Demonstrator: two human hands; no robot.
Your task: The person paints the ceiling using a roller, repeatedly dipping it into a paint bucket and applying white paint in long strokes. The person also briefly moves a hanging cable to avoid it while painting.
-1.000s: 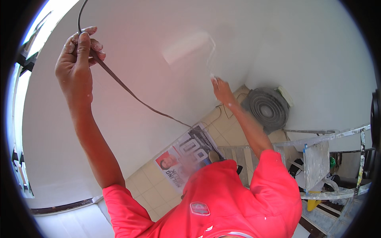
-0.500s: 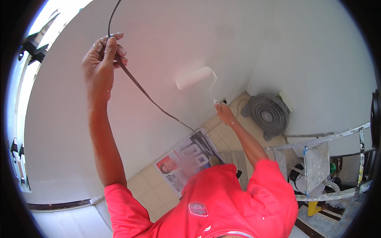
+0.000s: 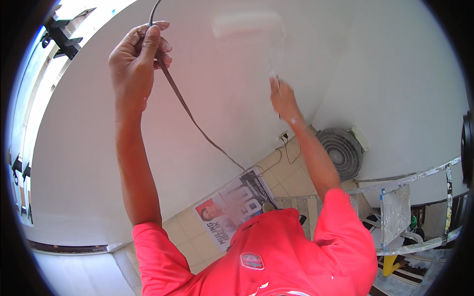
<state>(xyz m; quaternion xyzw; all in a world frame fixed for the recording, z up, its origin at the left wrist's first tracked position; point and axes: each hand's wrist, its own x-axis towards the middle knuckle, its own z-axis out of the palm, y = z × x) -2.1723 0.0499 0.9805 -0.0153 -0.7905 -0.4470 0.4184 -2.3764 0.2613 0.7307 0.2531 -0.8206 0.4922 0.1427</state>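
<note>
My left hand (image 3: 140,52), spotted with white paint, is raised at the upper left and pinches a thin dark cable (image 3: 182,101) between thumb and fingers. From there the cable runs down across the white wall (image 3: 217,84) towards the floor. My right hand (image 3: 285,98) is wrapped round the handle of a paint roller, smeared by motion. Its white sleeve (image 3: 249,24) is up at the wall, at the top middle of the view; whether it touches the wall I cannot tell.
A grey floor fan (image 3: 340,153) stands in the corner, near a wall socket with a plug (image 3: 283,135). A printed poster (image 3: 229,209) lies on the tiled floor (image 3: 187,246). At the right is a paint-stained ladder (image 3: 395,217). Window bars (image 3: 61,39) line the left.
My right hand has pushed the roller up the wall. My left hand, still pinching the cable, has shifted slightly up and to the right. More of the socket and plug now shows.
</note>
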